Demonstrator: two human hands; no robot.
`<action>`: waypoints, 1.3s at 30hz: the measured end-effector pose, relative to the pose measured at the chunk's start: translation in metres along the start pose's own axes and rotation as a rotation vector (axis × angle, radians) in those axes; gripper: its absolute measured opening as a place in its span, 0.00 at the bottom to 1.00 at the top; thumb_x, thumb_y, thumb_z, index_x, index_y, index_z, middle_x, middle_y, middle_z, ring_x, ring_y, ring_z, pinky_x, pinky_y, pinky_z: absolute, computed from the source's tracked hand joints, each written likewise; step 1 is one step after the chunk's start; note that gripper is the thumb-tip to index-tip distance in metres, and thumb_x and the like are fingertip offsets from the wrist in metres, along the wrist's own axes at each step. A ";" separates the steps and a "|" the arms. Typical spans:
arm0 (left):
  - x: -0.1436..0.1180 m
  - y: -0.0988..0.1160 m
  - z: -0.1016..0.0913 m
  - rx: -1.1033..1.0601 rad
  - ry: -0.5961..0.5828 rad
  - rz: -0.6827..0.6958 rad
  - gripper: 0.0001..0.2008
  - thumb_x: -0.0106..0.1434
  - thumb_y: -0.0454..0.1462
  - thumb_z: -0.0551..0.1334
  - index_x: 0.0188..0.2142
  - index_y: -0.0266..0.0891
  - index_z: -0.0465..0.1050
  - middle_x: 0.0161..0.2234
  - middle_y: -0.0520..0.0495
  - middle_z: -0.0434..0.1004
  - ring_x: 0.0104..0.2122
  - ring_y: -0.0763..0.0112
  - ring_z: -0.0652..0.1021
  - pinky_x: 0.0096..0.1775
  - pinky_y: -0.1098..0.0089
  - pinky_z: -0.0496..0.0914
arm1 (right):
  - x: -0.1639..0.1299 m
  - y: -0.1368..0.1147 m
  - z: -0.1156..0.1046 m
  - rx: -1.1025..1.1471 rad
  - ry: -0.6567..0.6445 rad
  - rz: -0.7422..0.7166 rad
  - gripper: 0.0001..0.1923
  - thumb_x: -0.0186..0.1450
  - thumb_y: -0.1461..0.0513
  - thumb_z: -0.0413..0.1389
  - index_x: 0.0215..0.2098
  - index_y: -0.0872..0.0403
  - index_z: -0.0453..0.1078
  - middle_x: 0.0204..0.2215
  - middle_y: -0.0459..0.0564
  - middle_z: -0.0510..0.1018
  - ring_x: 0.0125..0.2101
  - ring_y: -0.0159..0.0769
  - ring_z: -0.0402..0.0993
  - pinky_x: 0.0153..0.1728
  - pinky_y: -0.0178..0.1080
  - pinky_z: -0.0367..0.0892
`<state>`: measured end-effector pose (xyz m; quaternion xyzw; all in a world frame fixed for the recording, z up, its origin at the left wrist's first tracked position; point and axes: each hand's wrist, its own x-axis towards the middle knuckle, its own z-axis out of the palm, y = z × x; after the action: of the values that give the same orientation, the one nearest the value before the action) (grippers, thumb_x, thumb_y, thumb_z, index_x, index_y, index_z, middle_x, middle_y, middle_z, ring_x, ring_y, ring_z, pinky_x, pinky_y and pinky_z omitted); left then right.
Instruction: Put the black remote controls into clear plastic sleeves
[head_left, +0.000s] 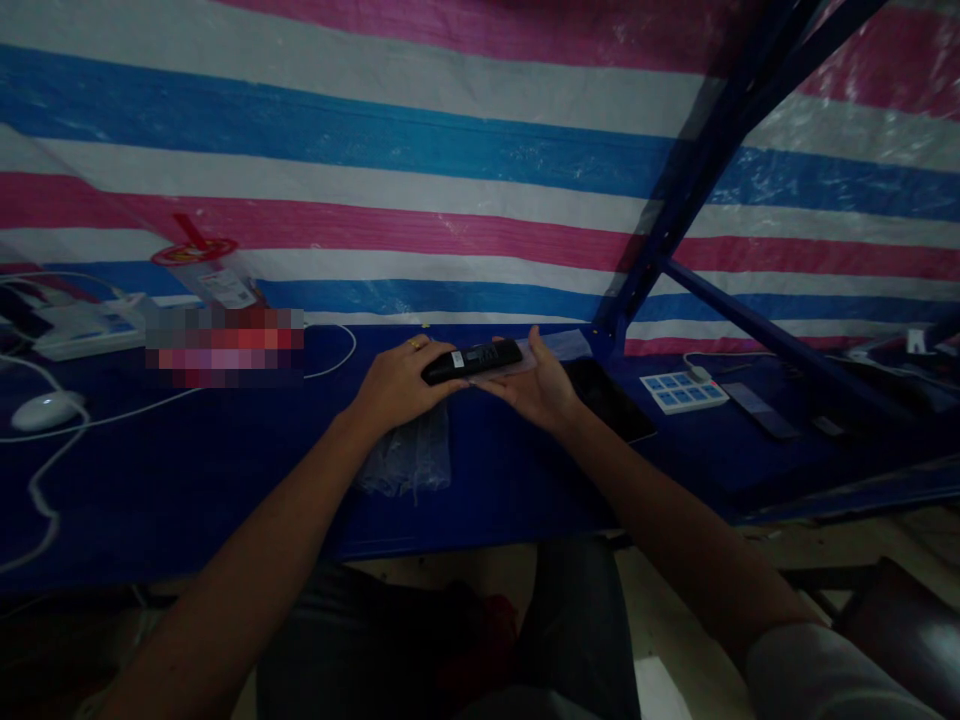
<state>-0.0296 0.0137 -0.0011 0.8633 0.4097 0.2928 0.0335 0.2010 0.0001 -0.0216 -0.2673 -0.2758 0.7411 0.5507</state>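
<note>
A long black remote control (472, 361), with a small white label and fine print on the face turned up, is held over the blue table. My left hand (409, 380) is closed around its left end. My right hand (541, 383) grips a clear plastic bag (566, 347), thumb on top and fingers underneath. The remote's right end lies against or inside the bag's mouth; I cannot tell which. Beneath my left hand, more clear plastic bags (409, 460) lie on the table. A dark flat tablet-like panel (611, 400) lies beside my right wrist.
White cables, a mouse (49, 410) and a power strip (94, 328) occupy the left side. A lidded tub (217, 275) stands at the back left. To the right are a socket block (684, 391), a phone-like slab (761, 410) and a blue metal frame (660, 235). Striped sheeting (450, 130) hangs behind.
</note>
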 end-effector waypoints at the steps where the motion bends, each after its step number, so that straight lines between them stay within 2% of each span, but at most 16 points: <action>1: 0.000 0.001 0.001 -0.010 0.002 0.001 0.24 0.62 0.53 0.65 0.53 0.43 0.76 0.47 0.42 0.76 0.46 0.59 0.77 0.51 0.58 0.70 | -0.001 0.002 0.002 -0.003 -0.012 0.010 0.21 0.67 0.44 0.57 0.44 0.51 0.71 0.43 0.55 0.82 0.50 0.48 0.79 0.56 0.56 0.70; 4: 0.002 0.004 0.003 -0.067 0.010 0.008 0.24 0.60 0.52 0.68 0.51 0.43 0.76 0.47 0.42 0.74 0.47 0.59 0.76 0.51 0.57 0.70 | -0.005 0.006 0.007 -0.028 -0.034 0.025 0.15 0.66 0.52 0.61 0.46 0.49 0.71 0.45 0.53 0.82 0.49 0.46 0.79 0.56 0.57 0.71; 7: 0.004 0.007 0.003 -0.189 0.033 -0.025 0.25 0.57 0.51 0.70 0.50 0.42 0.76 0.46 0.43 0.74 0.47 0.59 0.76 0.51 0.57 0.70 | -0.005 0.009 0.008 -0.046 -0.007 0.020 0.12 0.65 0.59 0.61 0.47 0.50 0.70 0.43 0.52 0.83 0.45 0.44 0.81 0.56 0.55 0.71; 10: 0.007 0.005 0.001 -0.350 0.053 -0.193 0.23 0.58 0.51 0.69 0.47 0.39 0.75 0.43 0.44 0.76 0.43 0.62 0.77 0.47 0.60 0.71 | -0.004 0.010 0.007 -0.031 0.025 -0.012 0.11 0.66 0.61 0.59 0.47 0.51 0.70 0.42 0.52 0.83 0.45 0.43 0.81 0.56 0.54 0.72; 13: 0.007 0.000 -0.003 -0.544 -0.043 -0.399 0.20 0.59 0.51 0.68 0.40 0.38 0.74 0.33 0.47 0.77 0.31 0.69 0.76 0.35 0.67 0.70 | -0.004 0.010 0.007 -0.020 0.042 -0.046 0.09 0.67 0.61 0.58 0.46 0.50 0.70 0.43 0.51 0.82 0.46 0.43 0.81 0.56 0.54 0.72; 15: 0.007 -0.002 -0.008 -0.663 -0.118 -0.483 0.19 0.59 0.51 0.68 0.36 0.37 0.73 0.25 0.51 0.72 0.23 0.73 0.71 0.27 0.71 0.65 | -0.004 0.010 0.009 -0.024 0.052 -0.059 0.09 0.66 0.61 0.59 0.46 0.50 0.70 0.43 0.51 0.82 0.46 0.42 0.80 0.56 0.53 0.72; 18: 0.007 0.000 -0.014 -0.773 -0.137 -0.550 0.18 0.58 0.51 0.68 0.35 0.38 0.72 0.19 0.55 0.65 0.18 0.77 0.66 0.22 0.73 0.59 | -0.006 0.011 0.011 -0.039 0.061 -0.085 0.11 0.65 0.61 0.62 0.46 0.50 0.71 0.42 0.50 0.82 0.45 0.42 0.80 0.56 0.53 0.72; 25: 0.008 0.004 -0.015 -0.830 -0.147 -0.572 0.16 0.58 0.48 0.69 0.33 0.38 0.72 0.17 0.54 0.67 0.18 0.76 0.68 0.22 0.73 0.58 | -0.007 0.013 0.011 -0.085 0.103 -0.117 0.12 0.62 0.65 0.63 0.45 0.51 0.72 0.38 0.49 0.82 0.42 0.41 0.81 0.55 0.52 0.73; 39: 0.009 0.004 -0.010 -0.955 -0.096 -0.602 0.12 0.57 0.42 0.69 0.30 0.39 0.69 0.17 0.54 0.67 0.16 0.77 0.67 0.20 0.73 0.56 | -0.007 0.014 0.013 -0.074 0.088 -0.124 0.11 0.61 0.65 0.63 0.43 0.52 0.73 0.39 0.50 0.82 0.42 0.41 0.80 0.54 0.52 0.74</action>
<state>-0.0278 0.0153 0.0128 0.6097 0.4579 0.3835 0.5210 0.1847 -0.0110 -0.0217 -0.3019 -0.2946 0.6824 0.5971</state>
